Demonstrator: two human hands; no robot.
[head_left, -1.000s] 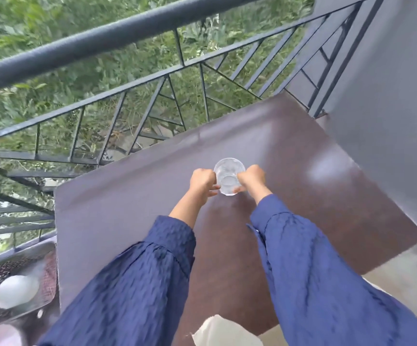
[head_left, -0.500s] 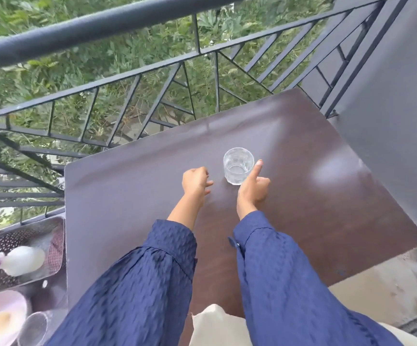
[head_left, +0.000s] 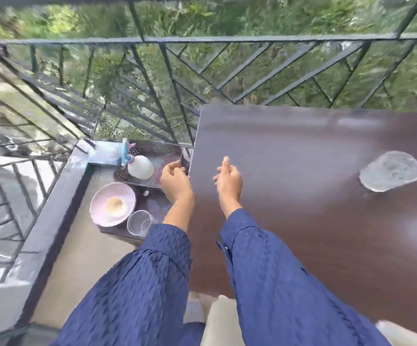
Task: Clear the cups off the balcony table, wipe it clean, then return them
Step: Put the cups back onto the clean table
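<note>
1. Sleeves (head_left: 152, 283): blue and textured, both arms stretched forward. A pale fabric (head_left: 217, 318) lies between them, cut off by the lower edge; cloth or clothing, cannot tell.
2. Left hand (head_left: 175, 182): fingers loosely curled, nothing showing in it. It is off the table's left edge, by the tray corner; contact with the tray cannot be told. Judged to be heading for the things parked on that side.
3. Right hand (head_left: 228, 181): forefinger up, other fingers loosely folded, nothing held. It is over the left part of the table (head_left: 302, 233).
4. Cup (head_left: 139, 223): clear, near-left of the left hand on a low stand (head_left: 152, 203). Probably set there to free the table for wiping.
5. Bowl (head_left: 112, 204): pink with a tan lump inside, just beside that cup, on its far-left side.
6. Tray (head_left: 162, 152): beyond the left hand. It holds a white rounded thing (head_left: 140, 167) and a blue item (head_left: 125, 153), both too blurred to name.
7. Second cup (head_left: 390, 174): clear, on the table well right of the right hand, smeared by motion; contents unreadable.
8. With one cup on the table and one off, the moving of cups is judged half done; clearing or returning cannot be told.
9. Railing (head_left: 202, 38): beyond both hands, greenery behind it.
</note>
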